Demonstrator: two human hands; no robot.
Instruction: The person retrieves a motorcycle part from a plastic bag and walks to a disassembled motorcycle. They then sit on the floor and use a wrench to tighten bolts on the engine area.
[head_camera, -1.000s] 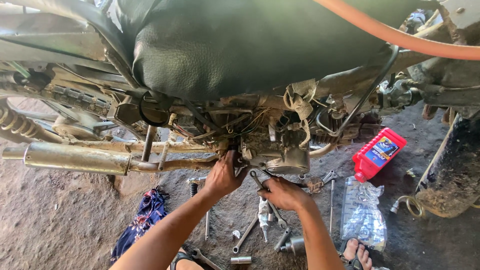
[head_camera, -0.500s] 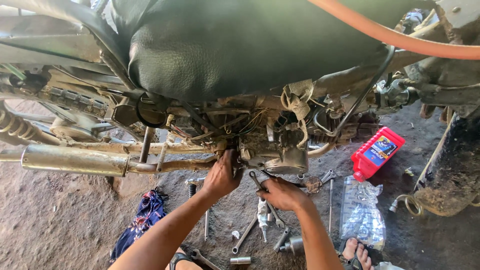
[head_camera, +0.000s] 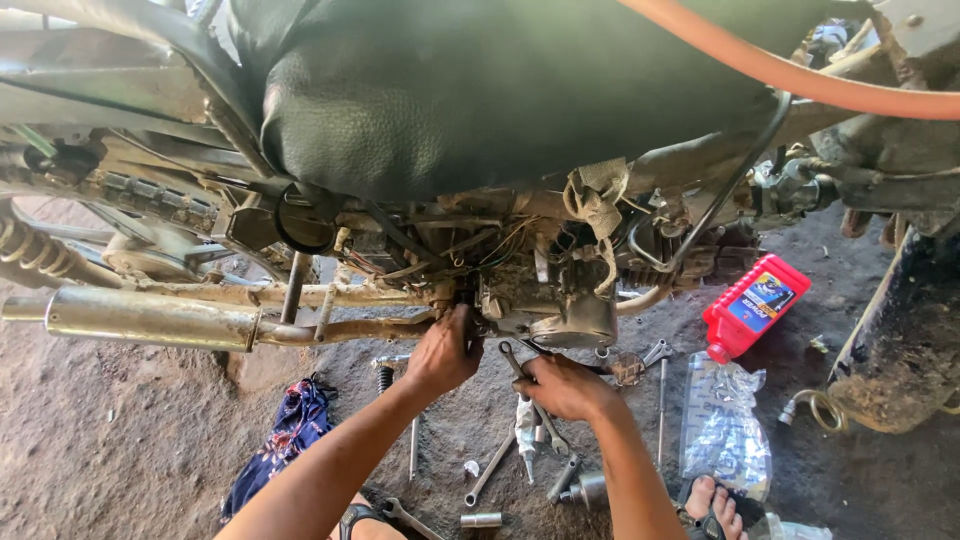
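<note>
My left hand (head_camera: 443, 352) has stayed pressed to the engine (head_camera: 545, 300), fingers curled, while my right hand (head_camera: 565, 385) still grips the wrench (head_camera: 512, 357).

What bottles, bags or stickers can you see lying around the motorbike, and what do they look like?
Red bottle: on the dirt right of the engine, flat-sided, lying tilted, with a blue and white label.
Clear plastic bag: just below the bottle, crinkled and see-through.
No signs or screens.

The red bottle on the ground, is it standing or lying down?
Lying down: the red bottle rests on its side on the dirt, cap end pointing lower left.
</note>
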